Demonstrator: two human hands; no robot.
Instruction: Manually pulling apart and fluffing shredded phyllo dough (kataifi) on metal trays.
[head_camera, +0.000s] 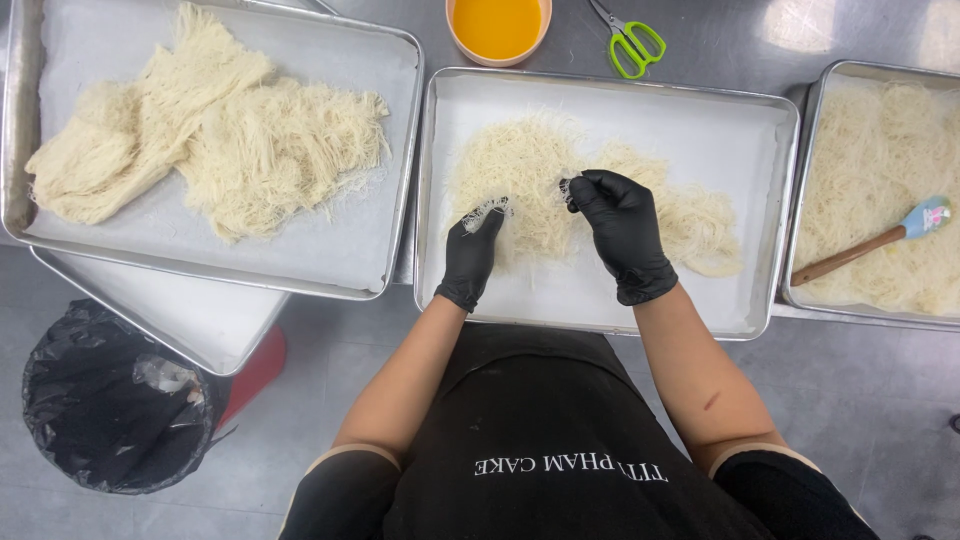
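We judge the fine strands liable to snap or clump if pulled apart too sharply. The left hand (470, 255) pinches a small tuft of the shredded pastry (560, 190), which lies in the middle tray (760, 130). The right hand (622, 232), fingers curled narrow, grips strands above the same pile.

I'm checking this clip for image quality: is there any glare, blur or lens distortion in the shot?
Head view: bright glare patches on the steel table at top right; the middle tray and both gloved hands, left hand and right hand, look sharp; soft, even light with faint shadows; the tray edges bow slightly, a wide-angle effect.
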